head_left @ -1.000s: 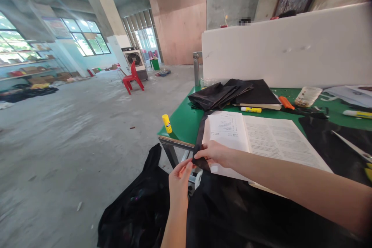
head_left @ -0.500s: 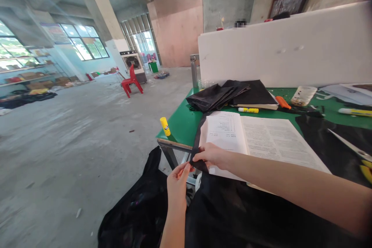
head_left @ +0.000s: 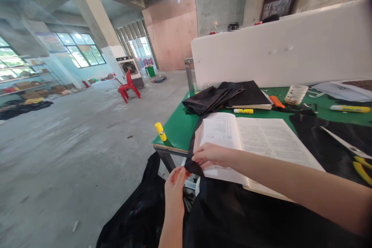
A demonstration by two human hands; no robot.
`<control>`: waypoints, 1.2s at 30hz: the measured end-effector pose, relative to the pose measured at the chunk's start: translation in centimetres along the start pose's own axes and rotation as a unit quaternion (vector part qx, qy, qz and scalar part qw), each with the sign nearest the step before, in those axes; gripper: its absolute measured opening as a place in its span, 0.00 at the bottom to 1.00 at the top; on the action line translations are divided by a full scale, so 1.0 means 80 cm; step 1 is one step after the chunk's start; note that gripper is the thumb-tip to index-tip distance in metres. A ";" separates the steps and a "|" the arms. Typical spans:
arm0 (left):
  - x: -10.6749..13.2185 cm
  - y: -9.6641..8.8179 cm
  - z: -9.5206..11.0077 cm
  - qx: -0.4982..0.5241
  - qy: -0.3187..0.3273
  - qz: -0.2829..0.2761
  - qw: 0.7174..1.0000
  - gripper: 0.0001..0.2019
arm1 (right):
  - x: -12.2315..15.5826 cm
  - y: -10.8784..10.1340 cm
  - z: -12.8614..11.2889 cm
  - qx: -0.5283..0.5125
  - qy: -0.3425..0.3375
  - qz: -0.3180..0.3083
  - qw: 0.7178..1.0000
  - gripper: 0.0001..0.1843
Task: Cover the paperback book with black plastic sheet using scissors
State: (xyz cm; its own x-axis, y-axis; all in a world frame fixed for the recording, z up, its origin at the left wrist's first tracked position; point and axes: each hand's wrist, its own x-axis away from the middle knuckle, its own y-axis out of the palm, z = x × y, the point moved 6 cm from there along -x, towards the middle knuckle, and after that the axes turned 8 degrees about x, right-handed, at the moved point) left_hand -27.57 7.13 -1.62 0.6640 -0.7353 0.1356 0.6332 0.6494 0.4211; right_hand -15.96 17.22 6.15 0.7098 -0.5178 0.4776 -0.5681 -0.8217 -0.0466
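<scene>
An open book [head_left: 270, 139] lies at the table's near edge, with black cloth [head_left: 194, 169] showing as a border along the left side of its page. My left hand [head_left: 175, 180] pinches the loose near-left corner of this cloth, just off the table edge. Beside it, my right hand [head_left: 207, 155] is closed at the book's left margin, thumb and fingers on the cloth's edge and the page. Its fingertips are partly hidden. A yellow glue stick [head_left: 161, 131] stands upright at the table corner, left of both hands.
On the green table [head_left: 174, 126] lie folded black covers [head_left: 207, 100], another glue stick [head_left: 243, 111], an orange cutter [head_left: 277, 102], a clear cup [head_left: 296, 95] and scissors [head_left: 345, 143] on black cloth. A white panel [head_left: 247, 62] rises behind. Dark fabric [head_left: 130, 209] hangs below left.
The view has shifted slightly, so the table scene sits a little further left. My left hand has drawn the cloth corner slightly outward, and more of it shows between my hands.
</scene>
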 end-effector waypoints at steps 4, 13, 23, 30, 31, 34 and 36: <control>-0.017 -0.004 0.017 -0.055 0.066 0.006 0.996 0.18 | 0.003 -0.044 -0.020 -0.011 -0.001 0.025 1.000 0.08; -0.074 0.046 0.067 -0.375 0.074 -0.119 0.916 0.15 | -0.040 -0.174 -0.026 -0.169 0.004 0.193 0.966 0.14; -0.065 0.051 0.008 -0.225 -0.093 -0.162 0.956 0.21 | -0.095 -0.186 -0.019 -0.271 0.025 0.166 0.948 0.15; -0.027 0.054 -0.009 -0.083 -0.203 -0.155 0.963 0.17 | -0.064 -0.192 -0.014 -0.280 0.010 0.195 0.940 0.16; -0.019 0.056 -0.014 -0.060 -0.220 -0.157 0.961 0.17 | -0.061 -0.192 -0.013 -0.279 0.009 0.196 0.940 0.16; 0.006 0.060 -0.027 -0.004 -0.240 -0.160 0.958 0.14 | -0.056 -0.189 -0.011 -0.278 0.011 0.190 0.941 0.17; 0.017 0.061 -0.030 0.020 -0.242 -0.147 0.959 0.13 | -0.056 -0.186 -0.012 -0.280 0.010 0.181 0.943 0.17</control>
State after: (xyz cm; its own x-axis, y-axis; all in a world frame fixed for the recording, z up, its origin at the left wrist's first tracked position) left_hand -22.64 9.79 -1.58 0.1915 -0.8953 0.4022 0.7419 0.4003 0.5379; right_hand -11.09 32.04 5.52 0.4221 -0.7315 0.5356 -0.9065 -0.3344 0.2578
